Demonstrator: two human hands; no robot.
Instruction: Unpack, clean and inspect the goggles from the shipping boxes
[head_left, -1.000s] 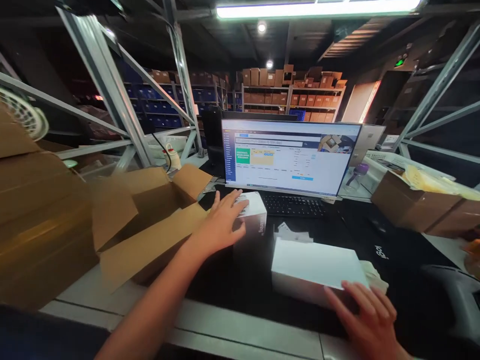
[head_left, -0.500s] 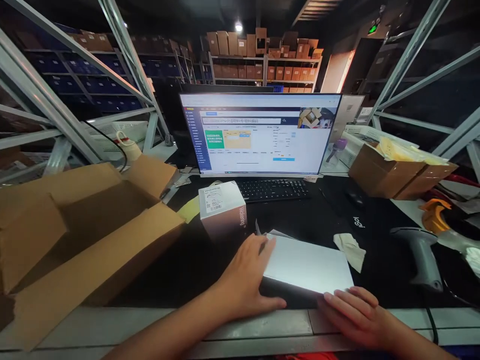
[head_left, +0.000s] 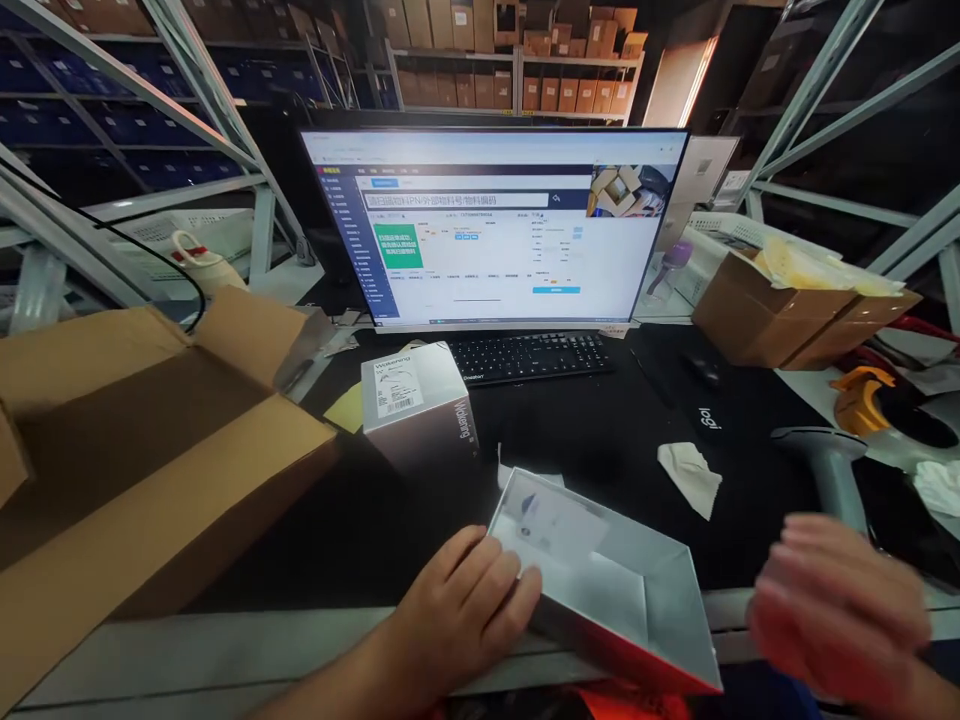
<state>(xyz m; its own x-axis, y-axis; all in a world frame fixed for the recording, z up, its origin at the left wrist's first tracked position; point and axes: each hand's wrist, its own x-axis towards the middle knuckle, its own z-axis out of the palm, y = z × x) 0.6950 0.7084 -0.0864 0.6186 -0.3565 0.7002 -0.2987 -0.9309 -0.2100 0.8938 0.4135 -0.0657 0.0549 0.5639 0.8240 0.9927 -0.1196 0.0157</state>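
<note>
My left hand [head_left: 474, 605] grips the near left edge of a shallow open box [head_left: 671, 580], its fingers hooked over the wall. This box is white inside with a red outer side. It tilts at the table's front edge and its hollow faces me; some faint print shows on the inside. To the right, apart from the box, my right hand [head_left: 840, 610] is raised and smeared by motion, so its fingers are unclear. Behind my left hand stands a closed white carton [head_left: 420, 400] with a label on top.
A large open cardboard box [head_left: 225, 470] fills the left side. Behind are a monitor [head_left: 480, 260] and keyboard [head_left: 532, 355]. On the right lie a crumpled paper [head_left: 688, 478], a mouse [head_left: 701, 370], a handheld scanner [head_left: 832, 465] and an orange tape dispenser [head_left: 862, 400].
The white box has gone from showing a smooth closed face to showing its hollow inside. My right hand has left it and moved right. The view has tilted down.
</note>
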